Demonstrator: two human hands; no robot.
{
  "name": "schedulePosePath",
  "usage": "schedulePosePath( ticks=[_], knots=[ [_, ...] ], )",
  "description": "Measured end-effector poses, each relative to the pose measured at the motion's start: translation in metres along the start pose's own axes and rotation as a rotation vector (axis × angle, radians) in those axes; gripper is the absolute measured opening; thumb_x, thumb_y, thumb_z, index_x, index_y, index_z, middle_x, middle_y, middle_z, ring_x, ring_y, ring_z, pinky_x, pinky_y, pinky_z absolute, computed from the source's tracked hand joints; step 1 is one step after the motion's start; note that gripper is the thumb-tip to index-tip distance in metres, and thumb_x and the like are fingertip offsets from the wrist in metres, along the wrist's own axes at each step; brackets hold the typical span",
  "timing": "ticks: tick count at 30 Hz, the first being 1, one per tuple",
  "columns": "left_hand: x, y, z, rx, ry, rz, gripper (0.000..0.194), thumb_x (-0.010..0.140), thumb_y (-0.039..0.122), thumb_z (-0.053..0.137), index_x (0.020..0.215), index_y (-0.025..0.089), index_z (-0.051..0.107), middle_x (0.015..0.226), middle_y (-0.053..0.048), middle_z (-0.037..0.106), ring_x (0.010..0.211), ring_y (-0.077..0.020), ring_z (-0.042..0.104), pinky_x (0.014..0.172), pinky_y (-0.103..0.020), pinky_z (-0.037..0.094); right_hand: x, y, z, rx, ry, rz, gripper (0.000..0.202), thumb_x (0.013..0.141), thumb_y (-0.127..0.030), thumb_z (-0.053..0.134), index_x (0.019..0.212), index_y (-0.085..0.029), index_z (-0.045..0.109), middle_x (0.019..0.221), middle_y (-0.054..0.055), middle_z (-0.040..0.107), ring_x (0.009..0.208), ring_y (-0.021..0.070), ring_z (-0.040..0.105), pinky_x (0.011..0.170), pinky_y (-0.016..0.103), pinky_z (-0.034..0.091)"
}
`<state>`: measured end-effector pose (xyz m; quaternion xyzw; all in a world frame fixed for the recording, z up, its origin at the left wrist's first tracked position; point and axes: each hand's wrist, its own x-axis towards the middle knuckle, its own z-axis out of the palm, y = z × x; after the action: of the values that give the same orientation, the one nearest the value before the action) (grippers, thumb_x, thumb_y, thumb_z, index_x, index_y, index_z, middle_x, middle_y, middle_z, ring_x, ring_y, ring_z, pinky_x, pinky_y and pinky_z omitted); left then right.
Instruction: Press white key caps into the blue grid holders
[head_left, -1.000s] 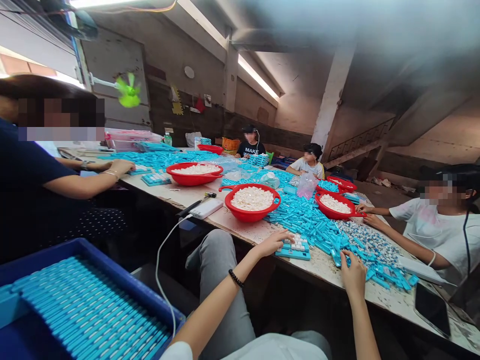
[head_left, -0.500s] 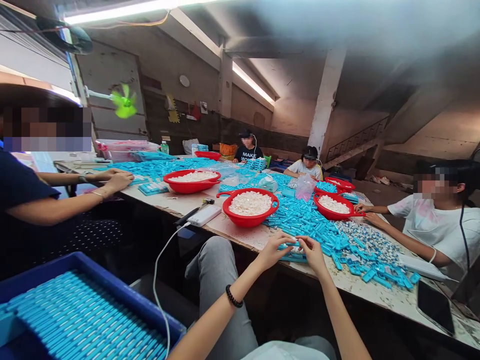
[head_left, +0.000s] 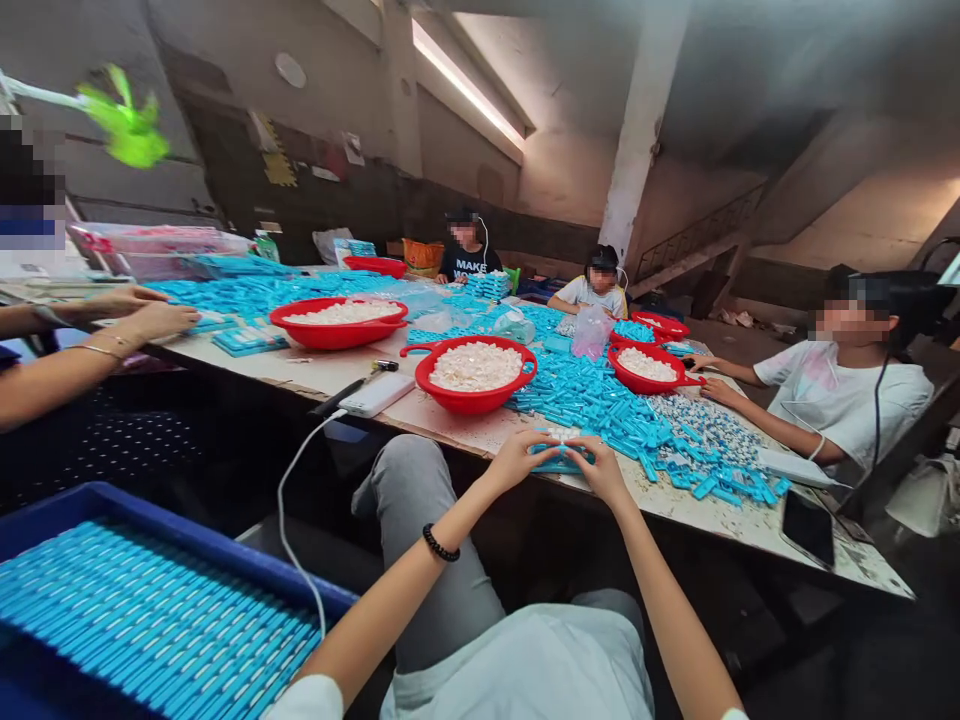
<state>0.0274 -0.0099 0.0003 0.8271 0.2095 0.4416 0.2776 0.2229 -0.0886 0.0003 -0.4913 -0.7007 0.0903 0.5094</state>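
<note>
At the table's near edge, my left hand and my right hand meet over a small stack of light blue plastic pieces. Fingers of both hands are closed on the top piece, one from each side. Small white parts show between the fingertips; their exact shape is too small to make out. Just beyond my hands stands a red colander heaped with white pieces. A wide pile of loose blue plastic pieces spreads to the right of it.
A white power bank with a cable lies left of the colander. Lower left, a dark blue crate holds rows of blue pieces. A phone rests at the right edge. Other people sit around the table, near more red colanders.
My view has shifted to the right and lower. My hands have drawn closer together over the blue pieces, and my right fingertips have come down onto the top piece.
</note>
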Motion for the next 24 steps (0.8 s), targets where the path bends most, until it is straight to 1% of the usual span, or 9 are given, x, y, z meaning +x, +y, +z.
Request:
schedulePosePath(
  ticks=[2,6,8,12,15,19,24],
  knots=[
    [0.001,-0.002,0.001,-0.001,-0.005,0.013,0.029,0.088,0.048,0.067,0.101,0.024,0.078,0.101,-0.006,0.078,0.106,-0.0247,0.067,0.096,-0.038,0.049,0.0,0.0,0.0,-0.025,-0.002,-0.018,0.024,0.095,-0.042,0.06,0.101,-0.024,0.075,0.102,0.007,0.075,0.101,0.0251,0.065,0.092,0.04,0.048],
    [0.0,0.0,0.002,0.032,0.01,0.052,0.031,0.089,0.051,0.065,0.099,0.024,0.079,0.093,-0.006,0.075,0.089,-0.0209,0.067,0.083,-0.035,0.051,-0.003,-0.005,-0.002,-0.047,-0.022,-0.04,0.021,0.096,-0.036,0.059,0.103,-0.025,0.075,0.103,0.006,0.075,0.1,0.0241,0.064,0.094,0.039,0.046],
    [-0.001,0.002,0.002,0.053,0.007,0.064,0.032,0.09,0.051,0.063,0.098,0.025,0.079,0.089,-0.005,0.074,0.086,-0.0203,0.065,0.08,-0.034,0.051,-0.004,-0.008,-0.004,-0.055,-0.028,-0.033,0.021,0.097,-0.036,0.059,0.103,-0.026,0.076,0.103,0.005,0.075,0.101,0.0243,0.064,0.094,0.039,0.045],
    [-0.005,0.001,0.004,0.041,-0.019,0.072,0.031,0.091,0.051,0.062,0.098,0.026,0.079,0.09,-0.005,0.072,0.09,-0.0205,0.065,0.085,-0.036,0.05,-0.007,-0.009,-0.005,-0.088,-0.033,-0.021,0.022,0.096,-0.037,0.059,0.102,-0.025,0.077,0.101,0.006,0.073,0.101,0.0245,0.063,0.094,0.039,0.046],
    [-0.009,-0.001,0.007,0.015,0.012,0.049,0.031,0.09,0.051,0.064,0.096,0.025,0.079,0.095,-0.006,0.069,0.096,-0.0215,0.064,0.089,-0.037,0.05,-0.008,-0.007,-0.003,-0.124,-0.047,-0.038,0.023,0.096,-0.038,0.06,0.102,-0.026,0.078,0.099,0.007,0.071,0.101,0.0245,0.062,0.095,0.04,0.045],
    [-0.015,0.0,0.009,-0.002,0.023,0.026,0.029,0.09,0.049,0.064,0.098,0.026,0.079,0.096,-0.006,0.067,0.096,-0.021,0.063,0.088,-0.037,0.051,-0.01,-0.003,-0.001,-0.154,-0.038,-0.063,0.024,0.097,-0.038,0.059,0.102,-0.027,0.079,0.097,0.007,0.069,0.099,0.0247,0.061,0.093,0.041,0.045],
    [-0.017,0.003,0.009,-0.004,0.035,0.034,0.03,0.09,0.05,0.064,0.095,0.024,0.079,0.095,-0.006,0.068,0.095,-0.0212,0.063,0.087,-0.036,0.051,-0.012,0.001,0.002,-0.145,-0.004,-0.095,0.024,0.097,-0.039,0.059,0.102,-0.027,0.079,0.093,0.007,0.068,0.093,0.0247,0.061,0.089,0.042,0.047]
  ],
)
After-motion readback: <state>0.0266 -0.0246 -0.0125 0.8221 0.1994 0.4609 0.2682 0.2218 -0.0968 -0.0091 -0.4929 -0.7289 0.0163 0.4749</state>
